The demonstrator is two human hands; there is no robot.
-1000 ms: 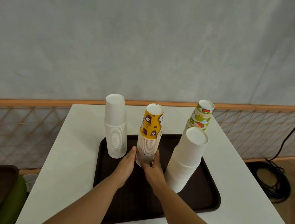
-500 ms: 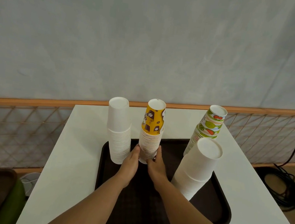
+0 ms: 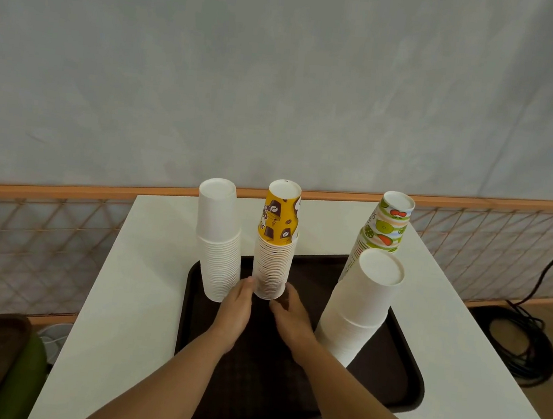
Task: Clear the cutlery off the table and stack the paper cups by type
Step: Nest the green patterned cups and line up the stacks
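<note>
- Now your left hand [image 3: 235,303] and right hand [image 3: 289,314] cup the foot of the yellow cup stack [image 3: 275,243] on the brown tray [image 3: 399,388].
- Fingertips hidden behind it; grip unclear.
- Big white stack [image 3: 359,305] covers the fruit-print stack's [image 3: 385,227] base.

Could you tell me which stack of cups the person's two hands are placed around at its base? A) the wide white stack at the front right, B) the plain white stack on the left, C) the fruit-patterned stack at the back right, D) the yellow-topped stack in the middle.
D: the left hand and right hand flank the base of the yellow-topped stack on the dark tray.
</note>
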